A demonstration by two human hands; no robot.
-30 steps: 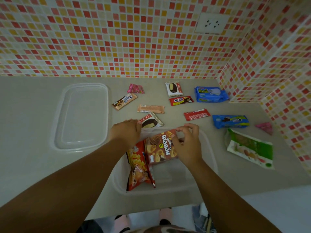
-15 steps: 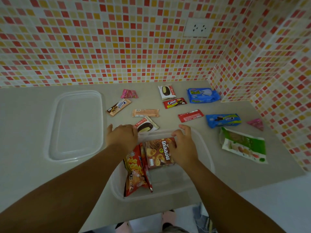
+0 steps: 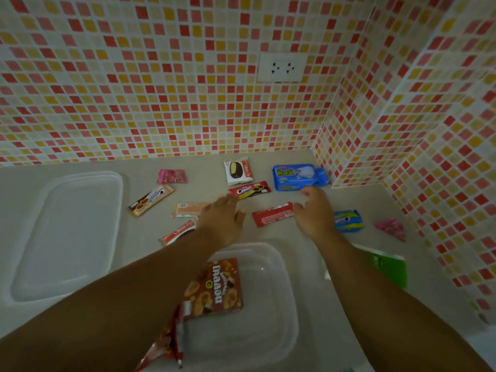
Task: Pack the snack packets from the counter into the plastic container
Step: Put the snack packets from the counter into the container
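Both hands hover empty, fingers spread, mid-frame: left hand [image 3: 220, 224] over a pie packet [image 3: 177, 232], right hand [image 3: 314, 213] beside the red bar [image 3: 272, 216]. The container [image 3: 279, 291], lower centre, holds two bags. A hasty two-handed grab could scatter the small, slippery packets.
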